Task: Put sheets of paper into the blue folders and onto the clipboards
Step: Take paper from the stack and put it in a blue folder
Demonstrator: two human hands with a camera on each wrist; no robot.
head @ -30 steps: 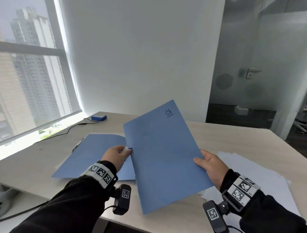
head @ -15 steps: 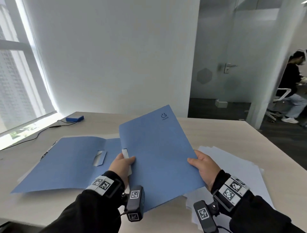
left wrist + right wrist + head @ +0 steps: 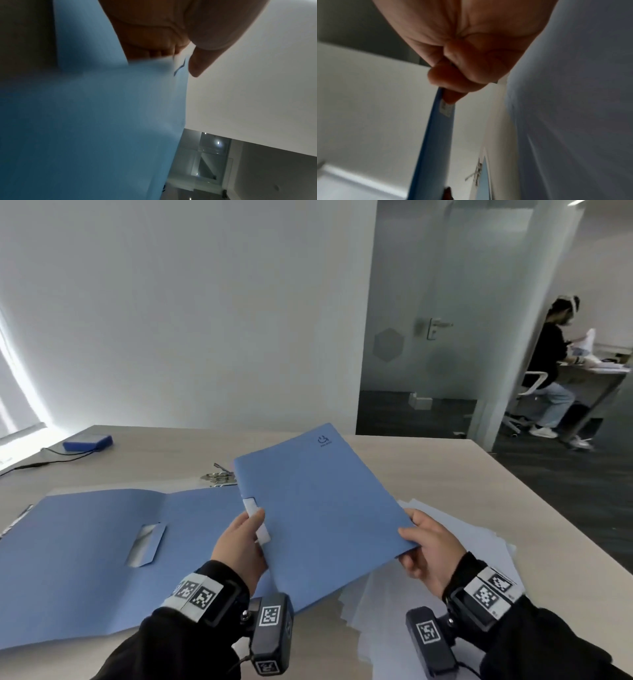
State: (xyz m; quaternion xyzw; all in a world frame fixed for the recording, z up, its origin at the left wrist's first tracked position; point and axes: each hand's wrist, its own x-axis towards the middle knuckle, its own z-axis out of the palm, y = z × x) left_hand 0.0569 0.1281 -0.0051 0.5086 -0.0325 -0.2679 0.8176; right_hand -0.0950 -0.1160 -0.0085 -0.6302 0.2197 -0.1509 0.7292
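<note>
closed blue folder point(image 3: 322, 508) held above open blue folder point(image 3: 102, 559); left hand point(image 3: 239, 546) pinches spine tab, right hand point(image 3: 430, 546) grips opposite edge. step: readying folder; next likely open cover, take paper sheets point(image 3: 479, 546) right of open blue folder.

The blue folder point(image 3: 318, 508) I hold bears a small dark logo with tiny lettering near its far corner, too small to read. My wristbands point(image 3: 197, 595) carry black-and-white square codes, no words.
</note>
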